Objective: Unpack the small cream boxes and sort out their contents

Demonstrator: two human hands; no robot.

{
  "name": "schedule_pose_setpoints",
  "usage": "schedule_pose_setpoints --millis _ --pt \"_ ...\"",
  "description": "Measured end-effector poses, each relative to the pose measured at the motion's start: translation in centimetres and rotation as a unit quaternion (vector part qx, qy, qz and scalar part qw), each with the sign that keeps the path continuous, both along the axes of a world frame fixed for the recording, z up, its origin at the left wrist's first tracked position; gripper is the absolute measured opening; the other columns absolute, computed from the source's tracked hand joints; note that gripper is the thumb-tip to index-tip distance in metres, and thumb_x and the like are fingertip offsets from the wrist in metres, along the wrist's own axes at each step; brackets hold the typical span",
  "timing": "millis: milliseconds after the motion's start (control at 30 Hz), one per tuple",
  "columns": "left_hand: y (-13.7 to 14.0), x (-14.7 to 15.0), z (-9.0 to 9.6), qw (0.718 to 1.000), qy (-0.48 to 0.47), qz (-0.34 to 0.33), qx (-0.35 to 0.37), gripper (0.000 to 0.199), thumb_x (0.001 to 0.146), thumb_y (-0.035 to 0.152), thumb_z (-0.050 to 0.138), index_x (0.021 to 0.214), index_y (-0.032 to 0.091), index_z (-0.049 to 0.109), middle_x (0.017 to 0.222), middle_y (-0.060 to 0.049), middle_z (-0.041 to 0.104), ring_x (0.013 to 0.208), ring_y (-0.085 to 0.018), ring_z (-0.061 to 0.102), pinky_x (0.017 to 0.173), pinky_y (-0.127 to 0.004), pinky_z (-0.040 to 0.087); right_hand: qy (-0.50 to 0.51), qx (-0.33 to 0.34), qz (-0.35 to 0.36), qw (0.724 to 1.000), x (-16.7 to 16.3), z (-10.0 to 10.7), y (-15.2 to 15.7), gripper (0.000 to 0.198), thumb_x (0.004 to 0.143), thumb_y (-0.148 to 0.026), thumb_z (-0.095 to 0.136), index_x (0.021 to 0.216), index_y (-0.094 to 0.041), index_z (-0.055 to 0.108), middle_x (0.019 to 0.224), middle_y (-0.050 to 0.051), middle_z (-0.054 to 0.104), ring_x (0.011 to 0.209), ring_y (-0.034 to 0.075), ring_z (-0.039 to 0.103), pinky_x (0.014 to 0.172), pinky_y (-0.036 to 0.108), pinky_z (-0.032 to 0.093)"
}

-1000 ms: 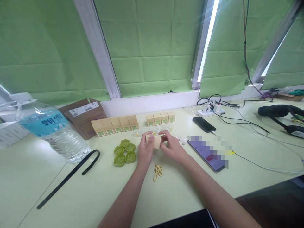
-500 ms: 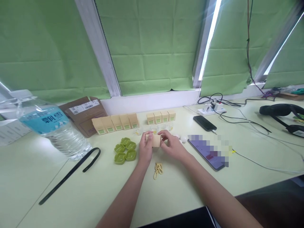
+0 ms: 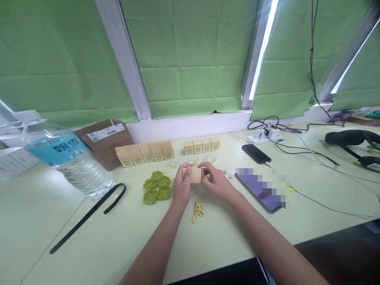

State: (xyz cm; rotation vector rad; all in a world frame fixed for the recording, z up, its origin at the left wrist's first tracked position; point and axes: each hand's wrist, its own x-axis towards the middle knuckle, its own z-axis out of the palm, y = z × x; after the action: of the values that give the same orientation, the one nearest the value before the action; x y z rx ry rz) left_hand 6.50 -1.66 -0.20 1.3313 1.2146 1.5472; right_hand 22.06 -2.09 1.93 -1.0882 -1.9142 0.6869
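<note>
Between my two hands is a small tan cardboard box [image 3: 196,175]. My left hand [image 3: 182,181] is closed around its left side, the thumb on top. The fingers of my right hand [image 3: 216,180] pinch its right edge. Just in front of the box lie several yellow loops [image 3: 198,210]. Green cups [image 3: 156,187] sit in a cluster left of my left hand. Small clear plastic pieces [image 3: 192,160] lie behind my hands, partly hidden, and white round pieces [image 3: 230,173] show beside my right hand.
Two rows of small boxes, a left row [image 3: 145,153] and a right row [image 3: 202,146], stand at the back. A water bottle [image 3: 68,154], brown carton [image 3: 105,142] and black strap [image 3: 86,219] are at left. Phones [image 3: 255,153], a power strip [image 3: 264,137], cables and headphones [image 3: 344,137] lie at right.
Almost nothing differs. The view shifts very slightly, and both hands stay on the small box in the same place.
</note>
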Motion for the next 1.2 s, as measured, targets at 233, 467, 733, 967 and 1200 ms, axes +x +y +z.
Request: schedule_pose_setpoints --millis 233,467,733,967,1200 --pt "0.06 0.03 -0.08 1.0 -0.001 -0.005 -0.004 0.039 0.09 0.057 0.054 0.101 0.021 0.063 0.099 -0.006 0.065 0.079 -0.017 0.059 0.063 -0.025 0.046 0.003 0.003 0.005 1.0 0.22 -0.09 0.1 0.04 0.082 -0.02 0.05 0.122 -0.025 0.055 0.089 0.0 0.073 0.07 0.016 0.062 0.07 0.027 0.043" --pt "0.07 0.08 -0.13 1.0 0.001 -0.006 -0.002 0.04 0.089 0.059 0.055 0.1 0.021 0.063 0.097 -0.006 0.065 0.078 -0.017 0.059 0.063 -0.025 0.046 -0.009 0.0 0.007 1.0 0.38 0.06 0.05 0.039 0.083 -0.021 0.048 0.121 -0.025 0.055 0.086 -0.001 0.072 0.066 0.015 0.058 0.068 0.027 0.041" --pt "0.15 0.05 -0.28 1.0 -0.003 -0.015 -0.002 0.04 0.089 0.058 0.055 0.1 0.021 0.064 0.094 -0.005 0.065 0.076 -0.017 0.059 0.062 -0.025 0.046 -0.014 0.001 0.005 1.0 0.49 -0.03 0.15 0.041 0.081 -0.02 0.046 0.12 -0.024 0.056 0.082 -0.002 0.07 0.063 0.014 0.054 0.067 0.027 0.04" --pt "0.05 0.06 -0.25 1.0 -0.015 -0.024 -0.008 0.039 0.089 0.058 0.055 0.099 0.021 0.064 0.092 -0.004 0.064 0.07 -0.015 0.056 0.058 -0.024 0.044 -0.016 0.003 0.011 1.0 0.56 0.06 0.13 0.041 0.079 -0.019 0.045 0.118 -0.024 0.056 0.074 -0.004 0.065 0.058 0.013 0.05 0.065 0.026 0.039" --pt "0.13 0.08 -0.34 0.999 -0.018 -0.025 -0.013 0.041 0.088 0.06 0.055 0.097 0.02 0.064 0.088 -0.004 0.063 0.065 -0.013 0.053 0.052 -0.022 0.04 -0.015 0.006 0.016 1.0 0.69 0.16 0.15 0.041 0.078 -0.019 0.045 0.118 -0.024 0.056 0.072 -0.004 0.064 0.058 0.013 0.049 0.064 0.025 0.039"
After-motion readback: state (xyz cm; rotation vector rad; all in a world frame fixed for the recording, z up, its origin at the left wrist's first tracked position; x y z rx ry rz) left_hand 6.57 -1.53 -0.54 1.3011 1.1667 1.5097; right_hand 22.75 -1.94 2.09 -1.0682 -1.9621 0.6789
